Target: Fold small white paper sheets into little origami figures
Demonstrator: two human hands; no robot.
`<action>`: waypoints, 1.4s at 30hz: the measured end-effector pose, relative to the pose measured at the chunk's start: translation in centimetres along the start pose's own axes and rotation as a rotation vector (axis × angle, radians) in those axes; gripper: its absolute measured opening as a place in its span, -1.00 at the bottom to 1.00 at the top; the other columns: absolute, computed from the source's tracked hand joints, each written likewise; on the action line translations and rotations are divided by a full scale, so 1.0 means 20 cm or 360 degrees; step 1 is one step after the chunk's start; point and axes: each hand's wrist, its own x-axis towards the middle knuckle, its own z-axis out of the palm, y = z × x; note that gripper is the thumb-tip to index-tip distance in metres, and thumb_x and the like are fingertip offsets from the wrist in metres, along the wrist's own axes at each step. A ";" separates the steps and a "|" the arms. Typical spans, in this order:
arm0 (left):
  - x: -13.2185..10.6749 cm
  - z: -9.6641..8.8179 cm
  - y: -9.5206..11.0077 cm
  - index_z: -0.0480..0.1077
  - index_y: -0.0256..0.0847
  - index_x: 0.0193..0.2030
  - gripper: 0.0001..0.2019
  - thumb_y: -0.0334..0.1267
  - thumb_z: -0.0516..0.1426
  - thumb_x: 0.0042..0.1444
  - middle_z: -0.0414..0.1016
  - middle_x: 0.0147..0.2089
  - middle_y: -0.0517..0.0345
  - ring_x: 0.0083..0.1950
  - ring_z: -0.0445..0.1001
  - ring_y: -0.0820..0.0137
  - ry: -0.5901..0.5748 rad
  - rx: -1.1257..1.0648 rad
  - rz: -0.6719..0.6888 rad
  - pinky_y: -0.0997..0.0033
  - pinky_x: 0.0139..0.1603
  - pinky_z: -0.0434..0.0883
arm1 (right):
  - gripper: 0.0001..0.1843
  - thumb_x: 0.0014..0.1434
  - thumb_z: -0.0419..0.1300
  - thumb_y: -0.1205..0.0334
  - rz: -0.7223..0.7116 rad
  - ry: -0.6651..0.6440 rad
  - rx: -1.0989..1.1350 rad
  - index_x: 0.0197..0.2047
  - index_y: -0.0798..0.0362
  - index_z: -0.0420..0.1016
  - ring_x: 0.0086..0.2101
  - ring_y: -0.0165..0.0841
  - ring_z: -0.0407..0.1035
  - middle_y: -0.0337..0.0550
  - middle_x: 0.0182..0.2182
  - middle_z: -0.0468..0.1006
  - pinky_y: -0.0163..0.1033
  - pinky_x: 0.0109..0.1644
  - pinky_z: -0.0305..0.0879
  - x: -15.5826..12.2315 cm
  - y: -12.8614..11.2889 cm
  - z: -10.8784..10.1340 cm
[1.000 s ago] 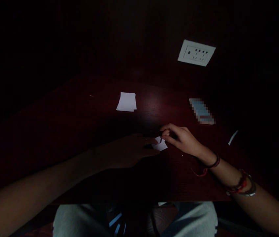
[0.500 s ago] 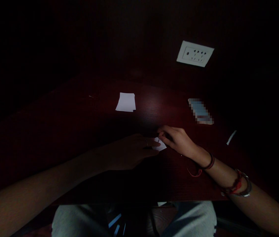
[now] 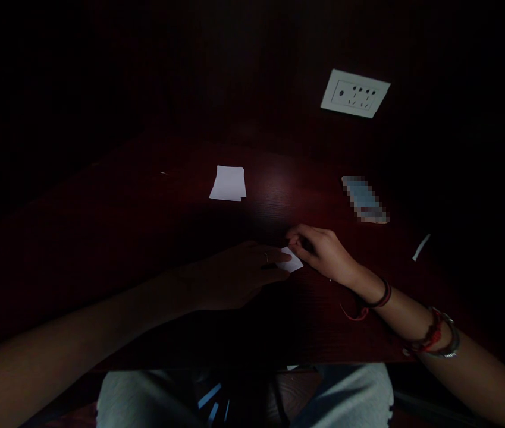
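A small piece of white paper (image 3: 295, 263) lies on the dark red table beneath my fingertips. My left hand (image 3: 245, 273), in deep shadow, rests with its fingers stretched out over the paper's left part; one finger wears a ring. At the paper's upper corner my right hand (image 3: 319, 249) is closed, thumb and fingers pinched together at the edge. Exactly how much paper sits between those fingertips is hidden. Beyond both hands, a small stack of white paper sheets (image 3: 228, 183) lies slightly uneven.
A phone (image 3: 365, 200), its screen blurred, lies at the right, with a thin white paper strip (image 3: 421, 247) nearer the right side. On the back wall is a white power socket (image 3: 355, 93). Pale strips (image 3: 210, 396) show below the table's front edge, between my knees.
Both hands stay nearly in place on the paper. A short dark line on the paper by my right thumb no longer shows. The whole view has shifted very slightly.
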 end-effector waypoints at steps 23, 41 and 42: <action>-0.01 -0.02 -0.04 0.07 -0.04 0.16 -0.48 -0.52 -0.06 0.05 0.01 0.23 0.22 0.14 0.12 0.31 -0.0061 -0.0140 -0.0025 0.29 0.10 0.14 | -0.61 0.08 -0.02 0.49 -0.0402 -0.0372 -0.0114 -0.01 0.07 0.27 -0.26 -0.37 0.35 -0.10 -0.22 0.43 -0.24 -0.16 0.31 -0.07 0.01 -0.10; -0.02 0.01 -0.04 -0.02 -0.06 0.20 -0.43 -0.55 -0.07 0.06 0.05 0.22 0.15 0.17 0.07 0.31 -0.0037 -0.0091 -0.0034 0.28 0.13 0.11 | -0.47 0.07 -0.06 0.51 -0.0381 -0.0515 -0.0408 0.13 0.07 0.06 -0.21 -0.33 0.35 -0.09 -0.18 0.44 -0.22 -0.12 0.30 -0.08 -0.01 -0.11; -0.02 0.02 -0.04 -0.02 -0.06 0.20 -0.43 -0.55 -0.07 0.06 0.05 0.21 0.15 0.18 0.07 0.32 -0.0028 -0.0103 -0.0032 0.28 0.13 0.10 | -0.48 0.07 -0.06 0.51 -0.0380 -0.0523 -0.0431 0.12 0.09 0.08 -0.21 -0.33 0.36 -0.09 -0.18 0.44 -0.23 -0.12 0.30 -0.08 -0.01 -0.11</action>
